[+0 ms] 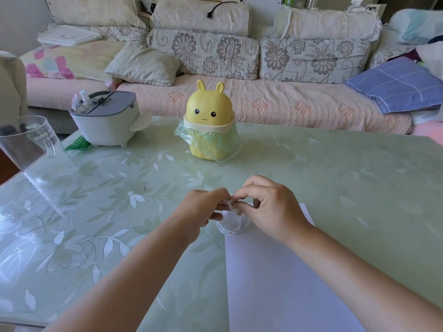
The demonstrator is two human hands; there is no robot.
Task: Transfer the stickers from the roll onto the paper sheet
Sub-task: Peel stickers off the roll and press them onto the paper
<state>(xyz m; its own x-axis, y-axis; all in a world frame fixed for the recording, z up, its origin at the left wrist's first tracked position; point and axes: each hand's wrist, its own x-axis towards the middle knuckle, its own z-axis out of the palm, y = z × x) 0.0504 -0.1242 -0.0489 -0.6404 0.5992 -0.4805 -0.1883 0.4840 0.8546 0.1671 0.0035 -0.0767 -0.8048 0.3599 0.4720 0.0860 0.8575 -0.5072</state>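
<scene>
A white paper sheet lies flat on the table, near me and to the right of centre. Over its far left corner hangs the white sticker roll with small printed pictures on it. My left hand holds the roll's strip from the left with curled fingers. My right hand pinches the strip's top end between thumb and forefinger, right beside the left fingertips. Much of the roll is hidden behind both hands.
A yellow rabbit-shaped bin with a green bag stands at the table's middle back. A grey-lidded white container sits back left. A clear plastic cup stands at the left edge. A sofa with cushions runs behind the table.
</scene>
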